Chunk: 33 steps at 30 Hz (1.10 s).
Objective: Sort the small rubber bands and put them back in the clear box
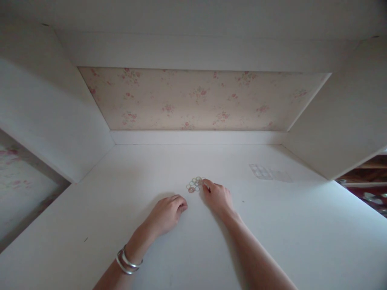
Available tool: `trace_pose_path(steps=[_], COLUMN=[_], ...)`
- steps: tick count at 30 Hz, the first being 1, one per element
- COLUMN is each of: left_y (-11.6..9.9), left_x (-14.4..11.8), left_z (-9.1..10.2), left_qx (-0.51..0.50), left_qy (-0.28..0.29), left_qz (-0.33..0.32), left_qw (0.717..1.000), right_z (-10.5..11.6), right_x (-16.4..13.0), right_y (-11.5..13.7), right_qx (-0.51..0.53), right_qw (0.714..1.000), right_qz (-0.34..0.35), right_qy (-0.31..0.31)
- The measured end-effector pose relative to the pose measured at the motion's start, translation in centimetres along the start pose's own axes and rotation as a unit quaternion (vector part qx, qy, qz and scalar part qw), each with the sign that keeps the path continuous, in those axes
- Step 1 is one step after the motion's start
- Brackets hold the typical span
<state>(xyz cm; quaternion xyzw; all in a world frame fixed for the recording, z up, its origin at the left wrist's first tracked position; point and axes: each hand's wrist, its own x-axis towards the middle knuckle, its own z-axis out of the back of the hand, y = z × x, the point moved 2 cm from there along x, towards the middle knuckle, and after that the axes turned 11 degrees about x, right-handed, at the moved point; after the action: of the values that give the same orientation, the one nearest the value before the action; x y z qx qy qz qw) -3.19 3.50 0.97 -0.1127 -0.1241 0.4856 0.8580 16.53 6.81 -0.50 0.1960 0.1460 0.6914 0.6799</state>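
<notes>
A small cluster of thin rings (pixel 193 183) in pale green, yellow and pinkish tones lies flat on the white tabletop (pixel 193 249). At the cluster's right edge is my right hand (pixel 218 197), thumb and index finger pinched together on a small ring there. The fingertips partly cover what they grip. My left hand (pixel 167 213) rests on the surface in front and to the left of the rings, apart from them. Its fingers are curled closed, and I see nothing in them. Silver bangles (pixel 128 262) circle the left wrist.
A clear plastic sheet (pixel 261 172) with a printed grid lies at the back right. White side panels (pixel 338 104) and a back ledge (pixel 196 137) enclose the surface, with floral wallpaper (pixel 196 100) behind. A low overhang (pixel 193 50) spans above. Two tiny dark specks mark the tabletop.
</notes>
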Motion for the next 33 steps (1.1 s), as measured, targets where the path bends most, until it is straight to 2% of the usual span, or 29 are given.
trace_pose_path(steps=[4,10,14,20,24,29,33], left_y=[0.0,0.0,0.4,2.3,3.0,3.2,3.2], left_x=[0.0,-0.1,0.1,0.9,1.1,1.0,1.0], left_z=[-0.2,-0.1,0.1,-0.2,-0.3,-0.1,0.0], left_qx=[-0.001,-0.027,-0.083,-0.142,-0.145,-0.177,-0.183], left_qy=[0.026,0.032,0.028,-0.027,-0.035,-0.035,-0.029], left_qz=[-0.018,-0.015,0.033,0.118,0.134,0.139,0.14], left_qw=[0.999,0.999,0.996,0.983,0.98,0.974,0.973], right_z=[-0.1,-0.4,-0.5,-0.3,-0.5,-1.4,-1.8], right_x=[0.4,0.4,0.4,-0.3,-1.9,-4.2,-4.7], right_y=[0.0,-0.3,-0.8,-1.1,0.3,2.7,3.1], right_qx=[-0.005,0.002,0.063,0.129,0.171,0.117,0.07], right_qw=[1.0,1.0,0.997,0.989,0.98,0.965,0.955], right_qz=[0.004,-0.003,-0.019,-0.014,0.067,0.235,0.281], right_qy=[0.005,0.004,-0.027,-0.074,-0.075,0.007,0.057])
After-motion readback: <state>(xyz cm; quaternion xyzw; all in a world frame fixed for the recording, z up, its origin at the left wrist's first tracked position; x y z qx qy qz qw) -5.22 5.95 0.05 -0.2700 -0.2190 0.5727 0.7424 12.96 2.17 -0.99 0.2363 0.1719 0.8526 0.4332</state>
